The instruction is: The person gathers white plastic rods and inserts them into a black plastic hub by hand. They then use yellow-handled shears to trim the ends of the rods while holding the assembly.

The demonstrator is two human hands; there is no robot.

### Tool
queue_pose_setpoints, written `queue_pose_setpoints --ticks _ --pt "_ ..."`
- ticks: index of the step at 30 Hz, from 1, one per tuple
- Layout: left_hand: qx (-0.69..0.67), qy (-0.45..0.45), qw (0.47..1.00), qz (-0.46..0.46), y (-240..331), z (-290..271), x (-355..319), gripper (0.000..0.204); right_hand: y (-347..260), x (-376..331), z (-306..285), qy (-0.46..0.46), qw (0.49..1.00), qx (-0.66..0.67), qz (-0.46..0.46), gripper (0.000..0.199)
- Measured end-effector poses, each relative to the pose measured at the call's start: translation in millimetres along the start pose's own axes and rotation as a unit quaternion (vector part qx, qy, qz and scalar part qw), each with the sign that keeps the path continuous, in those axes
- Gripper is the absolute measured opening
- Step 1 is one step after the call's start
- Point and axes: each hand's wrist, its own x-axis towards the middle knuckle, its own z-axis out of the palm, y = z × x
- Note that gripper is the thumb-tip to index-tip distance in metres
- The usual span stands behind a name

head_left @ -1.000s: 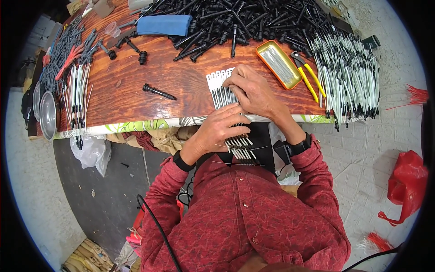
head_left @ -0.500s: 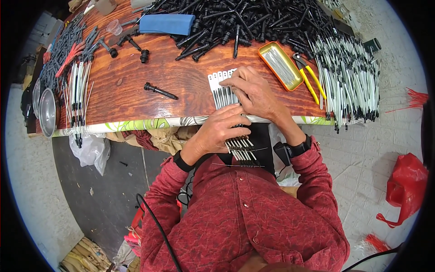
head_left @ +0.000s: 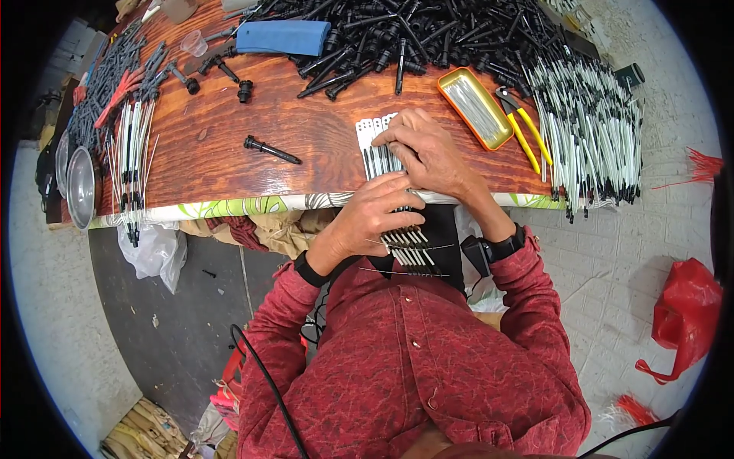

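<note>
A row of thin black-and-white strips (head_left: 370, 141), with holes in their white ends, lies side by side across the table's front edge. My left hand (head_left: 384, 210) is closed over the middle of the row. My right hand (head_left: 432, 153) bends its fingers down onto the strips nearer their white ends, covering part of them; its fingertips are partly hidden. Below my left hand the lower ends (head_left: 411, 249) hang over my lap, with thin wires (head_left: 428, 248) running crosswise through or over them.
A yellow-orange tin (head_left: 475, 107) of thin wires and yellow-handled cutters (head_left: 527, 130) lie to the right, beside a large pile of strips (head_left: 585, 130). Black plastic parts (head_left: 397, 38) heap up at the back near a blue cloth (head_left: 281, 37). One black part (head_left: 271, 150) lies alone left of my hands.
Almost nothing differs. The strips' white ends have shifted slightly, and both hands keep nearly the same place on the row.
</note>
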Motion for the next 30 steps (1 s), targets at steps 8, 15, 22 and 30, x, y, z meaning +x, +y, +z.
queue_pose_setpoints --ticks 8,15,22,30 --pt "-0.002 -0.003 1.0 0.004 -0.4 0.9 -0.7 0.057 1.0 -1.0 -0.5 -0.005 1.0 0.001 -0.008 0.021" --pt "-0.008 -0.003 1.0 0.005 -0.3 0.4 -0.5 0.06 1.9 0.5 2.6 0.001 1.0 -0.017 -0.026 0.015" --pt "-0.015 -0.013 1.0 -0.005 -0.2 0.8 -1.8 0.061 -5.8 3.4 -1.6 -0.008 0.997 -0.07 -0.043 0.016" --pt "-0.013 -0.004 1.0 0.004 -1.6 3.2 -3.1 0.061 -0.5 4.7 1.5 -0.012 0.997 -0.051 -0.06 0.015"
